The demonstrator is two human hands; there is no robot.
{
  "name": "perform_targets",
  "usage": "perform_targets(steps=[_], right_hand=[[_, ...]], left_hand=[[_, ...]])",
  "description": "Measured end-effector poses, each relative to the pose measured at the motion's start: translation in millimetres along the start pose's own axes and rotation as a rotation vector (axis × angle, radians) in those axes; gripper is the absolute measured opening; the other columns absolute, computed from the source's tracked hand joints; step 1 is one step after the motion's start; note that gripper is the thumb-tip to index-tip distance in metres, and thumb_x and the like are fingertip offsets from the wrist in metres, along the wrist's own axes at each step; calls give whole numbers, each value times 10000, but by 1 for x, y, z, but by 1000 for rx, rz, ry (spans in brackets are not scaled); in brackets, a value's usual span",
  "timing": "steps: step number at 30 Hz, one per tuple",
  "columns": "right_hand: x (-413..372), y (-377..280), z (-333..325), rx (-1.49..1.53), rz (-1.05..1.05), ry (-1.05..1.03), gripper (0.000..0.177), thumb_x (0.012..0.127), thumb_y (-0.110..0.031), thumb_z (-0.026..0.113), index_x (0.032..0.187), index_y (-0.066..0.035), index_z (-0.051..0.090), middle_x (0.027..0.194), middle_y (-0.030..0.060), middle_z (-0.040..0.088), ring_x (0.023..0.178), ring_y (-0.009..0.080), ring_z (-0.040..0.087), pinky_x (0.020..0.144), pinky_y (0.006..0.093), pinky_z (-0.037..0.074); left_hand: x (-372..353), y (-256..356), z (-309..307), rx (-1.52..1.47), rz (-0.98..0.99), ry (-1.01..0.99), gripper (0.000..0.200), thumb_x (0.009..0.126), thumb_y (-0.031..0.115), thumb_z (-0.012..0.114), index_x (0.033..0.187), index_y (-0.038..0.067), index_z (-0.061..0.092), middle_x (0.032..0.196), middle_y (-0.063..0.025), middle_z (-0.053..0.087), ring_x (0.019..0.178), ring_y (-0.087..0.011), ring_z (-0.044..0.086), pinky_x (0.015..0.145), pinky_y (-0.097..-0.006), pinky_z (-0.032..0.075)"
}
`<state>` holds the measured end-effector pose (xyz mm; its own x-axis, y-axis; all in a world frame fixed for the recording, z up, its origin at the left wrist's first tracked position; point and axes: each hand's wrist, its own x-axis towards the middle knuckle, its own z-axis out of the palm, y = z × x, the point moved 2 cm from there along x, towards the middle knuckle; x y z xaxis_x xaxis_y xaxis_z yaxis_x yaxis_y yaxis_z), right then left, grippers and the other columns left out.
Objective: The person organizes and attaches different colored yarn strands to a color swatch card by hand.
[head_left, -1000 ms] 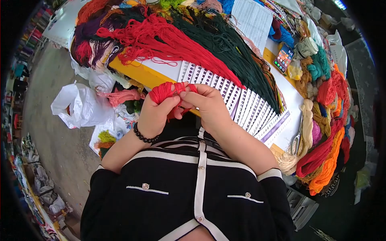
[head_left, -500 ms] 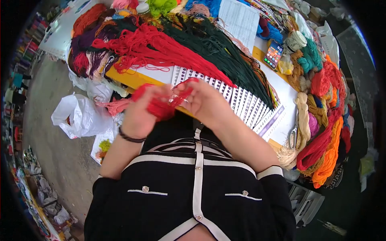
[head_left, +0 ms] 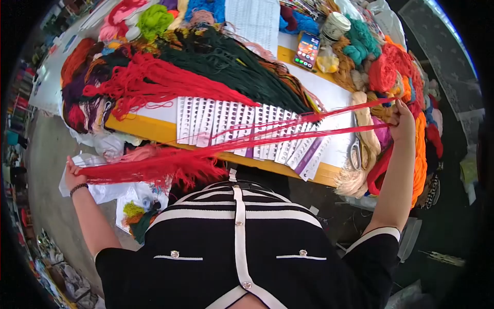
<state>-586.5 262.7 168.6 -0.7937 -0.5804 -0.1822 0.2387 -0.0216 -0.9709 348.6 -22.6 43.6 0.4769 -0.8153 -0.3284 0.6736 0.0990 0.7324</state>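
Red yarn stretches across the front of the table between my two hands. At the far left, my left hand is closed round one end of it. My right hand grips the other end at the right, above the orange yarn, with the strands parting into two bands towards it. Loose red ends hang in front of the table edge. Beneath the stretched strands lie punched white cards. A red bundle and a dark green bundle rest on the table behind.
Scissors lie at the table's right front, near a cream skein. A phone and a jar stand farther back. Teal, coral and orange skeins crowd the right edge. White plastic bags are at the lower left.
My hands have moved far apart, left and right, and the bunched red yarn is now drawn out between them. The view has shifted, so the table appears farther left.
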Motion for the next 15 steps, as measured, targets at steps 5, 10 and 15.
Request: perform_targets(steps=[5, 10, 15], right_hand=[[71, 9, -119, -46, 6, 297, 109, 882, -182, 550, 840, -82, 564, 674, -27, 496, 475, 61, 341, 410, 202, 255], [-18, 21, 21, -462, -236, -82, 198, 844, -167, 547, 973, -27, 601, 746, -12, 563, 602, 73, 452, 525, 220, 357], [-147, 113, 176, -778, -113, -886, 243, 825, -138, 596, 1041, -27, 597, 890, 123, 647, 817, 188, 636, 714, 309, 500]], left_hand=[[-14, 1, 10, 105, 69, 175, 294, 950, 201, 411, 1195, 100, 540, 544, 87, 387, 425, -18, 264, 363, -153, 252], [-92, -68, 50, 33, -233, -56, 333, 918, 237, 477, 1211, 88, 526, 514, 84, 339, 402, -22, 262, 359, -168, 241], [-265, -187, 136, 270, -997, -614, 437, 946, 211, 395, 1368, 108, 343, 862, -20, 626, 438, -27, 313, 386, -172, 263]])
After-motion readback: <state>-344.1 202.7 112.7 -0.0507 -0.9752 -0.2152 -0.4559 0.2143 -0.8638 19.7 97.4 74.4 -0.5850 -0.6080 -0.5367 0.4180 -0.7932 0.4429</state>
